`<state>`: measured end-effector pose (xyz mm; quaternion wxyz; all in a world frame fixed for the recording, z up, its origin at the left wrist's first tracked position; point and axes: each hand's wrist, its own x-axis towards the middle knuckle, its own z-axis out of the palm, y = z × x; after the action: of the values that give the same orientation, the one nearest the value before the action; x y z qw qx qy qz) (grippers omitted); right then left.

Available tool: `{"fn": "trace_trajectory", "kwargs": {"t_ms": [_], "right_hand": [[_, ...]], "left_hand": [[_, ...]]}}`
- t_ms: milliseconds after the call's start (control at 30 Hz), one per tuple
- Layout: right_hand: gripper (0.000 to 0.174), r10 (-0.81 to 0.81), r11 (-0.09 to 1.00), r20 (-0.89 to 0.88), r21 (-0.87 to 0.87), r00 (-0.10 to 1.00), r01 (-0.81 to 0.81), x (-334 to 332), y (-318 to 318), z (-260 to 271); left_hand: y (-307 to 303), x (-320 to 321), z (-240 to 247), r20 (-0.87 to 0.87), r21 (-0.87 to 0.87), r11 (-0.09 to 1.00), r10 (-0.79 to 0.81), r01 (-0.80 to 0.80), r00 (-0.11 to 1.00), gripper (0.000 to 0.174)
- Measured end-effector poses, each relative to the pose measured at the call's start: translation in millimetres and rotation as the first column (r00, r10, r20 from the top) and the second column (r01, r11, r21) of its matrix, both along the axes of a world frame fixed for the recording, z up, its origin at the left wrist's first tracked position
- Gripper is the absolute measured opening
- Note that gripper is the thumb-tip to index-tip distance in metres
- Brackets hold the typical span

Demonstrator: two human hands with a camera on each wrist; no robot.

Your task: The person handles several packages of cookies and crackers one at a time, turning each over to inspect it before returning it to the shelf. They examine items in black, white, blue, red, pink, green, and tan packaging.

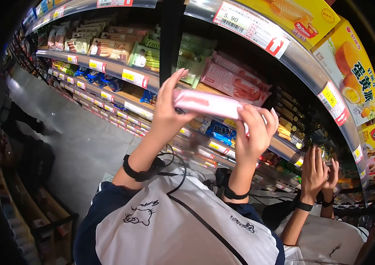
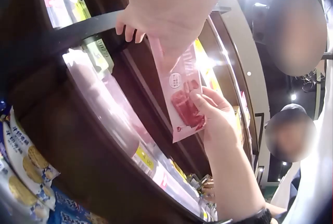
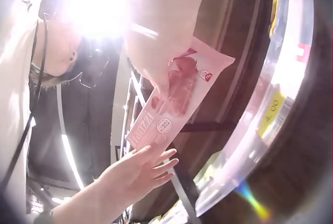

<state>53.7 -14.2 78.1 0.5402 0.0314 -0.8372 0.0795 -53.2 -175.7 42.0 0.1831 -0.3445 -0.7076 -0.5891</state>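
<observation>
A pink Franzzi biscuit packet (image 1: 211,104) is held up between both hands, in front of the shelf. My left hand (image 1: 167,100) pinches its left end, thumb on one side and long fingers spread behind it; in the right wrist view those left-hand fingers (image 3: 130,174) look fairly straight. At the other end, my right hand (image 1: 253,132) grips the packet with thumb and bent fingers. The left wrist view shows a printed red biscuit picture on the packet (image 2: 182,96), beside the right hand (image 2: 218,114). Similar pink packets (image 1: 234,84) lie on the shelf just behind.
Green and brown biscuit packets (image 1: 112,46) line the shelf to the left. A price-tagged shelf edge (image 1: 258,31) curves overhead, with yellow boxes (image 1: 350,66) at the right. Another person's hands (image 1: 314,172) are raised close on the right. Grey floor (image 1: 81,132) lies to the left.
</observation>
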Motion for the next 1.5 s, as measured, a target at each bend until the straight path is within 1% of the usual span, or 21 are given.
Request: {"fn": "trace_trajectory", "kwargs": {"t_ms": [67,167,200,233,333,467,500,600,667,733,867,967,1067,1133,1267,1333,1367,1400,1433,1467,1500], "right_hand": [[0.024,0.025,0.998,-0.041,0.067,0.999,-0.023,8,-13,5],[0.027,0.041,0.997,-0.103,0.065,0.994,-0.034,15,-26,10],[0.028,0.039,0.997,-0.110,0.072,0.993,-0.031,16,-29,12],[0.039,0.076,0.988,-0.078,0.137,0.994,-0.065,16,-25,11],[0.055,0.120,0.989,-0.280,0.116,0.952,-0.090,10,-25,7],[0.097,0.110,0.938,-0.377,-0.268,0.920,-0.222,7,-27,-5],[0.105,0.182,0.910,-0.362,-0.290,0.914,-0.296,6,-23,-7],[0.104,0.283,0.738,-0.351,-0.515,0.893,-0.436,5,-34,-13],[0.101,0.367,0.771,-0.267,-0.447,0.891,-0.452,6,-34,-19],[0.100,0.438,0.796,-0.173,-0.381,0.882,-0.470,8,-33,-25],[0.096,0.419,0.786,-0.170,-0.424,0.892,-0.450,10,-35,-18],[0.095,0.434,0.794,-0.208,-0.371,0.876,-0.482,7,-33,-20],[0.097,0.410,0.802,-0.154,-0.408,0.899,-0.436,9,-31,-13],[0.095,0.396,0.778,-0.221,-0.435,0.891,-0.454,7,-32,-17],[0.095,0.327,0.846,-0.330,-0.316,0.886,-0.430,-1,-21,-17],[0.095,0.257,0.884,-0.329,-0.301,0.909,-0.359,-1,-15,-12],[0.094,0.297,0.874,-0.332,-0.284,0.895,-0.395,-1,-8,-12],[0.094,0.337,0.862,-0.333,-0.268,0.881,-0.431,-2,-1,-13],[0.083,0.424,0.808,-0.336,-0.278,0.841,-0.519,-3,6,-13],[0.078,0.399,0.831,-0.269,-0.298,0.877,-0.469,-1,13,-15],[0.073,0.371,0.852,-0.200,-0.314,0.907,-0.418,1,19,-17]], "left_hand": [[-15,-3,8,-0.328,-0.005,0.991,0.126,-0.135,0.936,0.062],[-36,-4,15,-0.592,0.099,0.992,0.119,-0.074,0.797,0.044],[-38,-2,18,-0.580,0.125,0.987,0.153,-0.098,0.800,0.040],[-41,1,21,-0.569,0.151,0.981,0.188,-0.123,0.801,0.037],[-45,0,21,-0.533,0.228,0.963,0.245,-0.141,0.810,0.033],[-49,2,26,-0.454,0.280,0.959,0.174,-0.046,0.874,0.032],[-49,2,23,-0.431,0.293,0.955,0.164,-0.034,0.888,0.031],[-49,2,21,-0.406,0.312,0.950,0.142,-0.009,0.903,0.032],[-48,-2,20,-0.422,0.325,0.945,0.114,0.032,0.900,0.034],[-44,-1,16,-0.353,0.376,0.926,0.115,0.028,0.928,0.034],[-41,-6,16,-0.357,0.378,0.924,0.088,0.057,0.930,0.035],[-37,-5,16,-0.300,0.405,0.910,0.039,0.090,0.953,0.036],[-33,-6,16,-0.328,0.357,0.932,0.066,0.059,0.943,0.034],[-32,-7,15,-0.316,0.358,0.932,0.071,0.050,0.946,0.036],[-30,-11,14,-0.340,0.370,0.923,0.028,0.106,0.940,0.037],[-31,-17,11,-0.357,0.379,0.900,-0.071,0.214,0.931,0.043],[-31,-19,8,-0.366,0.384,0.884,-0.119,0.266,0.923,0.047],[-31,-19,6,-0.337,0.336,0.918,-0.092,0.211,0.937,0.047],[-32,-18,4,-0.309,0.285,0.946,-0.061,0.154,0.949,0.046],[-31,-16,2,-0.283,0.232,0.968,-0.027,0.096,0.959,0.046],[-27,-14,0,-0.186,0.301,0.947,-0.059,0.114,0.981,0.045]]}}
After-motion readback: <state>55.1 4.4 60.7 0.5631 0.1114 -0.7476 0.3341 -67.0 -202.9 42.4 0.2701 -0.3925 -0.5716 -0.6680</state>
